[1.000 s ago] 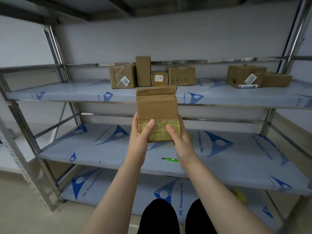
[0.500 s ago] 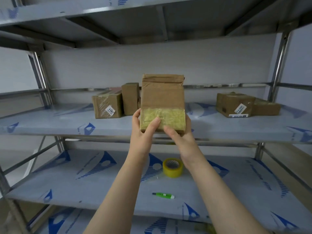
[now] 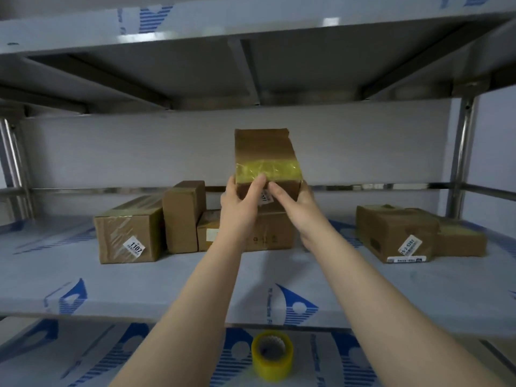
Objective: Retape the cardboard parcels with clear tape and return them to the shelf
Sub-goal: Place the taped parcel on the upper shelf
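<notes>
The taped parcel (image 3: 264,152) stands upright at frame centre, gripped at its lower end by the left hand (image 3: 240,203) and right hand (image 3: 297,203), above the boxes (image 3: 128,233) on the shelf (image 3: 167,277). This looks like the return step; next, I'd judge, it needs setting down steadily among them.

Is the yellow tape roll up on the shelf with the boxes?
No, the tape roll lies on the lower shelf, beneath the boxes.
</notes>
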